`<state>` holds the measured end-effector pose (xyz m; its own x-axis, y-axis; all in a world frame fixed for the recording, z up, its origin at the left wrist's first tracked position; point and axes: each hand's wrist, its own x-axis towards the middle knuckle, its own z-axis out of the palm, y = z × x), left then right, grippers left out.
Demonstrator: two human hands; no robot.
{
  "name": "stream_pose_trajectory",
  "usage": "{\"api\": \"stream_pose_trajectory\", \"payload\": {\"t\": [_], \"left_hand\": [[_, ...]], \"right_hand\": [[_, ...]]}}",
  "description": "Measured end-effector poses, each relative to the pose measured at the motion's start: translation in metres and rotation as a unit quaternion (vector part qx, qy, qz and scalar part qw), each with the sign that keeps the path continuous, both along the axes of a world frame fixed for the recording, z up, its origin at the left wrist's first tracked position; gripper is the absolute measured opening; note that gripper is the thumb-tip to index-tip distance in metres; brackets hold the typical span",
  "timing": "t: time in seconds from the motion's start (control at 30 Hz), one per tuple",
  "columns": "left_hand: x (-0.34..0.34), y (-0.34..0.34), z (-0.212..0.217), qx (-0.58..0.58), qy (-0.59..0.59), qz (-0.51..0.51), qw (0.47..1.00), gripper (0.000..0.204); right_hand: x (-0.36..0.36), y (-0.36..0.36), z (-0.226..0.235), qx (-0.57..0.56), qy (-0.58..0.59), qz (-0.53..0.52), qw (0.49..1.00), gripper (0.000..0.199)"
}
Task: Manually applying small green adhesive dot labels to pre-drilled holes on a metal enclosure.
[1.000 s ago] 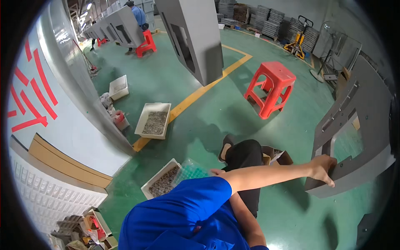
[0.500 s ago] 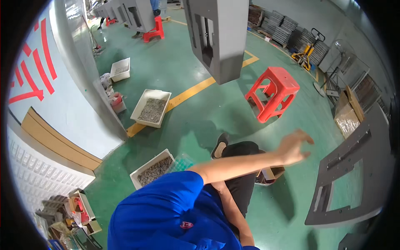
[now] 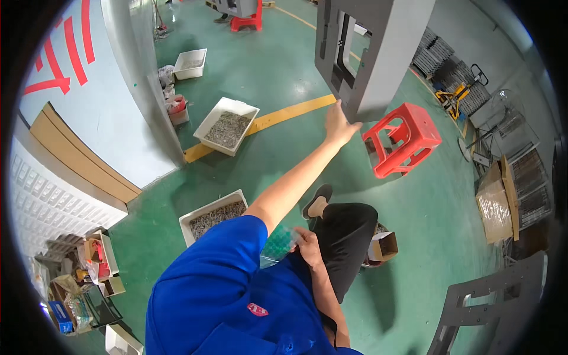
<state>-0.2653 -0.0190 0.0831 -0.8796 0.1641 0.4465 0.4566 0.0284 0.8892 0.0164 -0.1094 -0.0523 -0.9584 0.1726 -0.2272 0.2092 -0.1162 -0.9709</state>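
My left hand (image 3: 339,126) reaches forward to the bottom corner of a tall grey metal housing (image 3: 390,65) with a long slot in its side. Its fingers and thumb lie around that corner, partly hidden behind the metal. Close to my body, my right hand (image 3: 309,248) pinches the edge of a clear, green-tinted plastic sheet or tray (image 3: 276,244) with a bumpy pattern. My left arm and sleeve cover part of that plastic. A white bin of small metal pieces (image 3: 207,220) stands on the floor just beyond my left sleeve.
A red plastic stool (image 3: 408,141) stands right of the housing. Another white bin (image 3: 244,106) sits across the yellow floor line. Beside my knee is an open cardboard box (image 3: 384,245). A grey cut-out panel (image 3: 491,296) is at the lower right, with a wrapped carton (image 3: 496,210) behind.
My left hand has swung left and forward from open air to the housing's lower corner. My right hand has come into sight holding the green plastic. The view has turned somewhat.
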Motion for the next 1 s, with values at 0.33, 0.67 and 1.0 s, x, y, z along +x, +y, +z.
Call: {"api": "stream_pose_trajectory", "payload": {"t": [0.33, 0.67, 1.0], "left_hand": [[0.003, 0.040, 0.028, -0.031, -0.006, 0.053, 0.998, 0.092], [-0.021, 0.003, 0.064, -0.005, 0.067, -0.120, 0.991, 0.076], [-0.030, -0.007, 0.121, -0.080, 0.100, -0.185, 0.974, 0.056]], "right_hand": [[-0.002, -0.005, 0.005, 0.038, -0.008, -0.018, 0.999, 0.023], [-0.002, -0.002, 0.000, 0.018, 0.001, -0.015, 1.000, 0.023], [-0.004, -0.001, -0.002, 0.067, -0.002, -0.007, 0.998, 0.023]]}}
